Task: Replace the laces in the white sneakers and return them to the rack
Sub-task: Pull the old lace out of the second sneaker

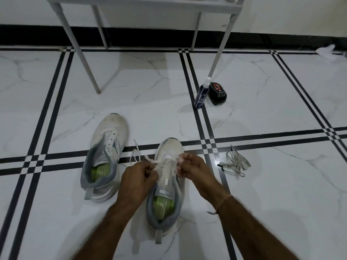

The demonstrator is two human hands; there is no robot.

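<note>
Two white sneakers with grey collars and green insoles stand on the tiled floor. The left sneaker point(106, 154) has bare eyelets and no lace. The right sneaker point(166, 186) sits in front of me with a white lace point(136, 156) threaded through its lower eyelets. My left hand point(138, 178) pinches one end of that lace at the shoe's left side. My right hand point(193, 170) pinches the other end at the shoe's right side. Loose loops of the lace trail on the floor between the two shoes.
A bundle of greyish laces point(234, 162) lies on the floor to the right. A dark blue spray bottle point(201, 94) and a black polish container point(217, 92) stand further back. The white metal rack point(142, 8) stands at the wall, its legs on the floor.
</note>
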